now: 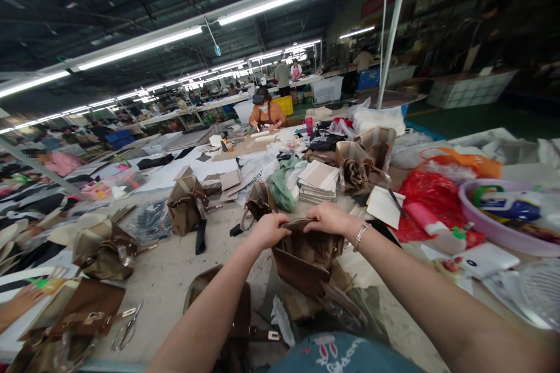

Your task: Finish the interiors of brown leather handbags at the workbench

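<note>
A brown handbag [301, 268] stands mouth upward in front of me, its far rim pinched by both hands. My left hand [270, 229] is closed over the rim's left part, thumb inward. On the right part of the same rim, my right hand [329, 220] is closed too, with a bracelet on its wrist. A plastic-wrapped handle [345, 304] hangs at the bag's near side. Just beyond my left hand sits a smaller open brown bag [259, 200]. Another brown bag [240, 303] lies partly hidden behind my left forearm.
More brown bags [186, 204] stand along the left, near scissors [127, 327]. Stacked boards [318, 179] lie ahead. To the right are a red plastic bag [431, 193] and a purple basin [503, 238]. A co-worker's hand [20, 306] shows at far left; another person [268, 113] sits across.
</note>
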{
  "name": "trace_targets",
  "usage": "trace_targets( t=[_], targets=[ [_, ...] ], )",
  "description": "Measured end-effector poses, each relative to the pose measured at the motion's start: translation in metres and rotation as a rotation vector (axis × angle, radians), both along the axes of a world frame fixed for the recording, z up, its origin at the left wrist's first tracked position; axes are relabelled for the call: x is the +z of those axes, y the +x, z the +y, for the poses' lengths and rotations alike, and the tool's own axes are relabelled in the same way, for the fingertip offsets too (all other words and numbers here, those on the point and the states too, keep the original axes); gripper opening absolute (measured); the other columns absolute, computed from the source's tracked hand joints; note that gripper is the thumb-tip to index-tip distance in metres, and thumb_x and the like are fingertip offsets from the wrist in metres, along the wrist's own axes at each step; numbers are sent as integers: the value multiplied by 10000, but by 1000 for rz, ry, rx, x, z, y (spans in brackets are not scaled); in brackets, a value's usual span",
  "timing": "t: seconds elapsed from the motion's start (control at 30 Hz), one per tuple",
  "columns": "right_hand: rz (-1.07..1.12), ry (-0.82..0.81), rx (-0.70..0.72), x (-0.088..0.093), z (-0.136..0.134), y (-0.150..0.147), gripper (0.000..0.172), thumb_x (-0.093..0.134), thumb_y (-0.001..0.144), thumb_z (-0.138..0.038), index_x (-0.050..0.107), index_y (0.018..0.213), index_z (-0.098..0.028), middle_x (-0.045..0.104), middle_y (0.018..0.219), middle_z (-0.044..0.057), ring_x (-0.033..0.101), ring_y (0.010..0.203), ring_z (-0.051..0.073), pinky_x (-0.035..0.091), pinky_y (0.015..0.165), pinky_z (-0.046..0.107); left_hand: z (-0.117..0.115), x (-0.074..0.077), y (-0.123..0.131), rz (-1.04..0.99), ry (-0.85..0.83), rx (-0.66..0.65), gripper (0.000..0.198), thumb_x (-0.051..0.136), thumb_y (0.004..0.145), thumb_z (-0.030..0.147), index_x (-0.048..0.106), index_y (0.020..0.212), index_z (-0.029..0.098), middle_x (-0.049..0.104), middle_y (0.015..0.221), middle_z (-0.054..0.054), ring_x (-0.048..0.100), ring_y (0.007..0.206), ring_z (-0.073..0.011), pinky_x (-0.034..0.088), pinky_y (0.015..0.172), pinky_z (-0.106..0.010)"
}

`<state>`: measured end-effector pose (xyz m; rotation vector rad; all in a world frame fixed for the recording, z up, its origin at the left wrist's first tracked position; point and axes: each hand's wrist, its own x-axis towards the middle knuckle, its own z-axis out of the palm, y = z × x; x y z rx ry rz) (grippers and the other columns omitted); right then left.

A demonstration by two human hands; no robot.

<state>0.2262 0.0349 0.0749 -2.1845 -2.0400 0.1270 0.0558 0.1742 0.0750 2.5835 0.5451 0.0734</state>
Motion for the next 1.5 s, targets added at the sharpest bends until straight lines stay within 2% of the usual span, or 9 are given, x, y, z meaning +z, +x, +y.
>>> trace_targets(
  t=[0.17,0.3,0.5,0.73,0.9,1.03,1.17,1.37,1.5],
  targets=[
    [225,17,63,-4,-15,15,347,561,763,-525,670,756,-195,622,645,-15,513,596,119,288,528,210,4,-11,-5,-92,-187,6,298,565,686,183,678,960,218,677,882,-2,594,828,-167,428,752,-235],
    [467,29,149,-14,-21,24,312,547,800,-437,677,785,-153,617,648,-7,504,580,111,330,537,200,5,-12,-6,-79,-299,-16,203,561,683,195,682,843,162,662,850,-21,588,810,-166,439,749,-237],
    [631,106,241,-32,-29,19,351,506,839,-431,692,861,-134,650,731,31,561,662,137,417,628,227,-11,-5,-21,16,-295,-28,120,542,712,228,627,754,154,594,671,27,531,656,-126,397,614,-214],
    [672,117,199,-36,-35,21,379,478,856,-457,682,975,-161,690,870,47,611,783,164,458,735,246,-25,-4,-18,-23,-247,138,125,559,711,242,645,719,152,573,613,25,511,617,-124,366,567,-214],
    [363,156,130,-18,-36,15,511,555,793,-510,577,1183,-180,648,1070,97,581,964,229,434,845,317,-29,-4,-12,-14,-239,218,119,575,690,220,669,707,148,589,597,17,519,606,-126,355,553,-219],
    [126,194,46,-3,-24,-20,521,561,793,-497,526,1230,-216,622,1127,98,558,1014,248,412,852,330,-30,-4,-11,-26,-231,194,126,586,683,210,690,714,147,609,592,17,534,607,-128,364,560,-220],
    [53,102,-32,-4,-7,-56,286,448,879,-394,635,1032,-241,681,947,60,605,846,207,405,724,283,-26,-8,-15,-74,-247,143,170,580,713,264,700,722,145,634,618,7,569,638,-144,398,577,-223],
    [30,155,63,-9,-1,-56,285,425,894,-356,662,853,-203,673,837,56,580,778,178,356,669,265,-22,-9,-31,-189,-350,196,403,692,604,161,631,1002,174,687,939,-36,624,814,-148,475,720,-225],
    [33,188,112,-8,-2,-51,280,440,891,-343,660,820,-185,661,798,56,563,737,163,336,641,264,-25,-1,-36,-153,-190,113,244,649,662,171,689,899,212,708,866,4,623,778,-140,458,722,-227]
  ],
)
